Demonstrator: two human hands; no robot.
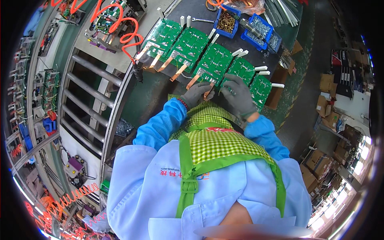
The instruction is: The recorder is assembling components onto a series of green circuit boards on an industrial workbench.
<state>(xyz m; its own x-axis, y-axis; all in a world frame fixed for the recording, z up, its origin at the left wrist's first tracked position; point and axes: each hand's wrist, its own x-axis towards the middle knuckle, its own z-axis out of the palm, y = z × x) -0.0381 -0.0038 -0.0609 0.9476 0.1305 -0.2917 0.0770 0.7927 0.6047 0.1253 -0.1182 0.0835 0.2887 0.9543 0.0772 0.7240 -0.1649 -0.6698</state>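
Green circuit boards (pixel 189 43) lie in a row on the table (pixel 188 9), copper strips (pixel 179 73) projecting toward the person, presumably for easy reach. The left hand (pixel 196 93) grips one strip (pixel 207 93) at the middle board (pixel 216 60); apart from it, the right hand (pixel 239 96) lies at the fourth board (pixel 243 70), grip indeterminate.

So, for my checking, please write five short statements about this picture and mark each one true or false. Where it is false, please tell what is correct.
1. The left hand and the right hand are both gloved. True.
2. The boards are red. False: they are green.
3. The left hand is at a copper strip. True.
4. The wrench lies inside a bin. False: it lies on the table, beside the blue bin of brass-coloured pieces.
5. The apron is checked. True.
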